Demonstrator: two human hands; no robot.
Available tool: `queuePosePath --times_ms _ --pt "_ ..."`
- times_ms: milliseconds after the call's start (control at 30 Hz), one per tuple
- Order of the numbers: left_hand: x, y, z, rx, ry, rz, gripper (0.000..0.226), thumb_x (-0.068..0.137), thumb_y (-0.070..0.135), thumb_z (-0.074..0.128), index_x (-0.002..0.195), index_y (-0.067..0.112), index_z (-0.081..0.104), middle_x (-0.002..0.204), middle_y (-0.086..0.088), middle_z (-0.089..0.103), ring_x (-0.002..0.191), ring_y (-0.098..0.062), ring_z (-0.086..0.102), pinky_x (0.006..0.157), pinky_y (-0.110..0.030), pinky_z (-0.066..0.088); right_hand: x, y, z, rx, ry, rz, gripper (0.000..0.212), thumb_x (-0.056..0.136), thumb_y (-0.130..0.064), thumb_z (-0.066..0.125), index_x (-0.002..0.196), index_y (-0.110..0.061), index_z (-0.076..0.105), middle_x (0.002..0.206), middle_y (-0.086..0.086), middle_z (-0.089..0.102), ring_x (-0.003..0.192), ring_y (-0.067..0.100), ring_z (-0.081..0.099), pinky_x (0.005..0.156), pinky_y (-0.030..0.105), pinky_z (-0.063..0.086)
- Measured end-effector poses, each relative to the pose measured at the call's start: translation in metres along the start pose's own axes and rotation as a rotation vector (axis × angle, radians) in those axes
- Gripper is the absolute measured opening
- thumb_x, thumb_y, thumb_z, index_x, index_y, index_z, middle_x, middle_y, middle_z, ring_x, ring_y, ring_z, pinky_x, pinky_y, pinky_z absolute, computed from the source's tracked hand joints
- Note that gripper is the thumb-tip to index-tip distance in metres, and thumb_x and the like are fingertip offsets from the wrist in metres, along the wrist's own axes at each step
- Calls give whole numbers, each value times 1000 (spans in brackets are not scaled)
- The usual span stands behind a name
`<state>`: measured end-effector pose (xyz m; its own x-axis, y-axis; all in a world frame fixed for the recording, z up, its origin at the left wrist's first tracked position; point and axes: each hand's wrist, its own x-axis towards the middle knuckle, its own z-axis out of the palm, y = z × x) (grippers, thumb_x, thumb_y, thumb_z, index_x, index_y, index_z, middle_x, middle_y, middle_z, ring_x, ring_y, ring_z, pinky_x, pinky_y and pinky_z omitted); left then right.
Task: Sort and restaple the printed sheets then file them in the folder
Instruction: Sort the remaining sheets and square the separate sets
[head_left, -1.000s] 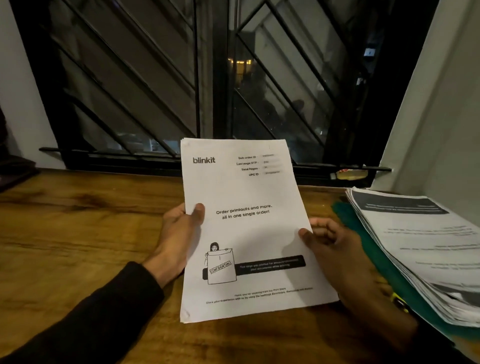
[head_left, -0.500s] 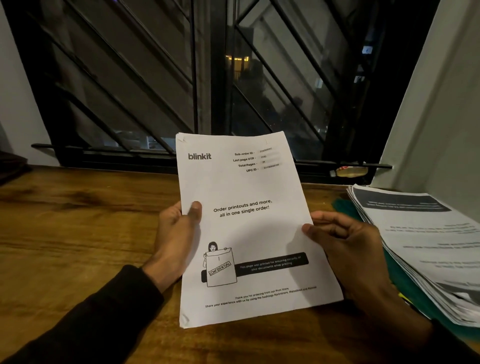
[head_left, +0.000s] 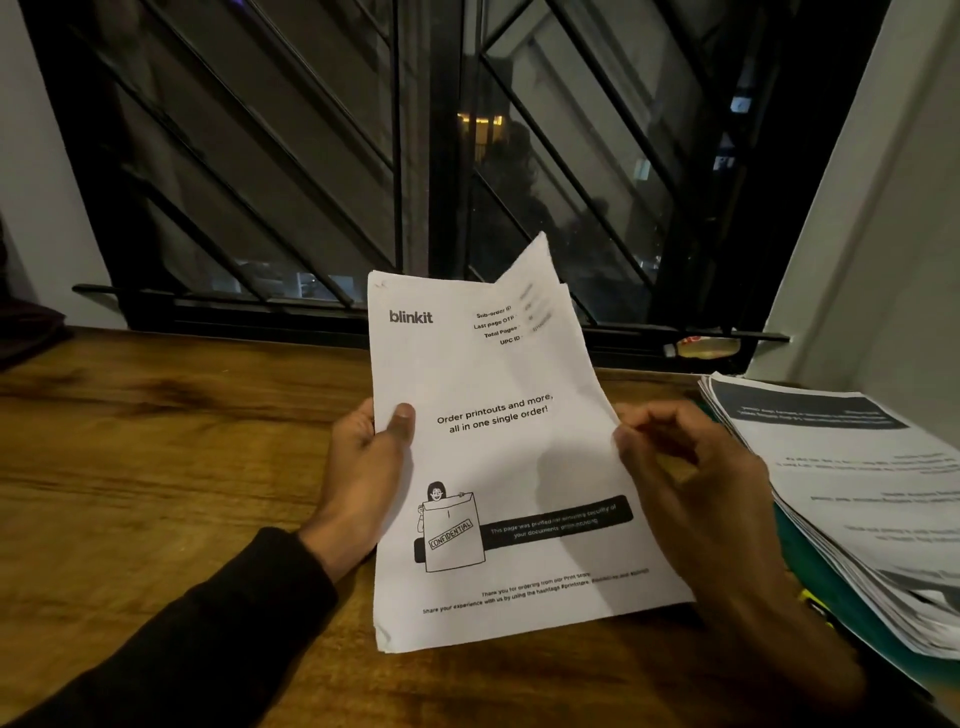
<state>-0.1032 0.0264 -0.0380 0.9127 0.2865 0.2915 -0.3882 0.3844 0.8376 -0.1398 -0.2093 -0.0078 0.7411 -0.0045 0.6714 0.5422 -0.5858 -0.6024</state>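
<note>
A wooden bench (head_left: 130, 467) spans the view beneath a dark barred window (head_left: 363, 156) at twelve o'clock. At nine o'clock of centre, the left hand (head_left: 363, 467) in a black sleeve (head_left: 208, 623) grasps the left edge of a stapled set of printed sheets (head_left: 509, 457), thumb on the front page. The set is held tilted above the bench at centre; its top page reads "blinkit" and curls up at the one o'clock corner. At three o'clock, the right hand (head_left: 691, 488) pinches the right edge, fingers curled. Farther right, a stack of printed pages (head_left: 857, 493) lies on a green folder (head_left: 810, 582).
</note>
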Motion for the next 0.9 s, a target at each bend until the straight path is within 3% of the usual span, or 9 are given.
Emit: queuePosePath --times_ms 233,367,433,500,533,600,700,800,900 --pt "1 -1 -8 109 -45 48 74 98 -13 39 153 34 26 140 14 55 121 -4 56 85 -15 53 0 -12 0 226 -349 472 40 95 -22 55 130 -36 44 97 -11 65 69 10 67 45 13 46" --pt "-3 1 -6 405 -54 83 42 101 -4 44 125 24 64 124 16 64 109 11 57 97 -13 46 -1 -33 -7 410 -516 414 62 89 -8 59 134 -47 41 101 -18 69 82 2 68 57 12 51" --pt "-3 0 -5 392 -10 41 31 101 2 49 102 21 74 88 10 71 72 8 60 68 -7 45 -6 -48 -6 601 -699 378 68 82 -19 66 133 -53 38 119 -30 61 104 -1 63 79 18 55" --pt "-2 4 -2 276 18 -28 19 98 13 59 95 19 77 71 2 65 57 -4 58 57 -16 46 -15 -58 1 513 -835 308 74 77 -48 71 136 -62 28 142 -41 32 132 -7 37 107 26 40" --pt "-1 6 -2 212 17 -65 16 96 22 62 96 18 77 81 -4 72 71 -12 66 69 -23 52 -21 -57 6 337 -870 230 78 74 -63 66 136 -66 20 147 -45 10 139 -11 16 115 26 24" --pt "-5 15 0 136 -34 -179 36 99 43 52 109 17 74 107 -9 75 100 -25 71 89 -38 53 -30 -52 17 57 -907 48 83 71 -75 54 139 -67 6 141 -48 -22 134 -18 -18 117 26 -1" --pt "-11 23 1 60 -140 -234 58 96 60 36 129 19 63 120 -11 71 109 -32 68 94 -49 51 -38 -45 29 -50 -923 -100 80 80 -72 50 140 -64 -2 136 -46 -36 126 -20 -35 110 27 -18" --pt "-13 28 4 42 -99 -224 48 99 50 40 129 19 61 117 -9 72 106 -29 70 93 -48 53 -34 -43 27 -55 -915 -99 75 79 -73 47 140 -64 3 137 -47 -32 128 -20 -30 111 27 -16" --pt "-10 24 3 98 -9 -223 29 97 26 58 116 8 69 113 -12 73 100 -29 72 88 -42 57 -24 -42 19 57 -766 -12 71 77 -74 45 142 -57 23 146 -46 -7 139 -16 0 116 22 12"
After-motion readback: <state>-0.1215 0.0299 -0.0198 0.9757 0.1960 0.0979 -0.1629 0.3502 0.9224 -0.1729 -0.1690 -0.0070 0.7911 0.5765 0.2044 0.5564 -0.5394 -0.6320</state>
